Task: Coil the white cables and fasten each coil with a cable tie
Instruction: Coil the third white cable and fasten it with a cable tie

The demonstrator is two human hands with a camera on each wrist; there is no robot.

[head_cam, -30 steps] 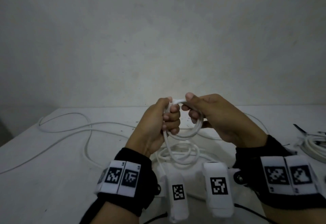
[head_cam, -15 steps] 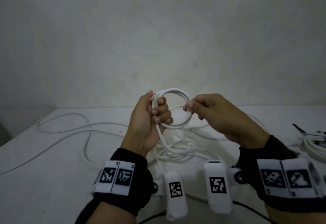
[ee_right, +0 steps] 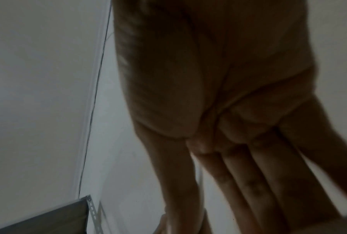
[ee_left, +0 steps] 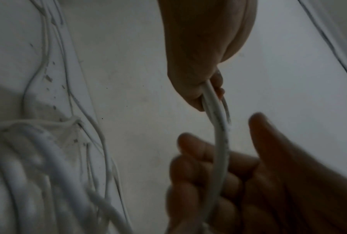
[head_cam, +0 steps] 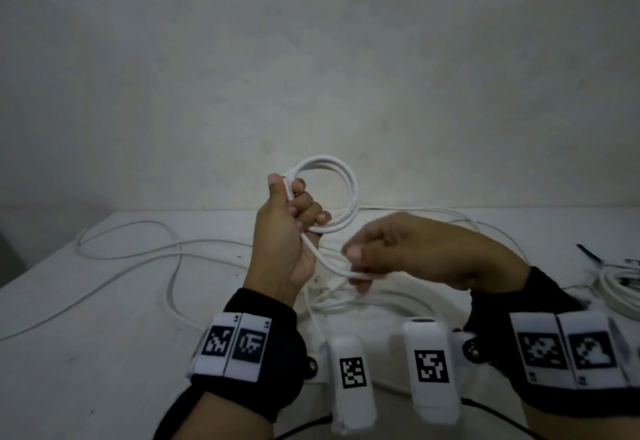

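My left hand [head_cam: 294, 204] is raised above the table and grips a small coil of white cable [head_cam: 349, 190] of two or three loops, standing upright. A strand [head_cam: 322, 259] runs from that fist down to my right hand [head_cam: 356, 266], which pinches it between thumb and fingers, lower and to the right. In the left wrist view the cable [ee_left: 218, 126] leaves my left fist [ee_left: 198, 63] and passes into the blurred right hand's fingers [ee_left: 198, 166]. The right wrist view shows only my right hand's fingers [ee_right: 248, 174], blurred; the cable is hidden there.
The rest of the cable [head_cam: 138, 252] lies in loose curves over the white table [head_cam: 86, 353], with a tangle [head_cam: 346, 301] under my hands. Another white coil [head_cam: 620, 287] and black ties [head_cam: 588, 252] lie at the right edge. A wall stands close behind.
My left hand has lifted the coil higher and turned it upright. My right hand has left the coil and slid down along the free strand, lower and nearer to me.
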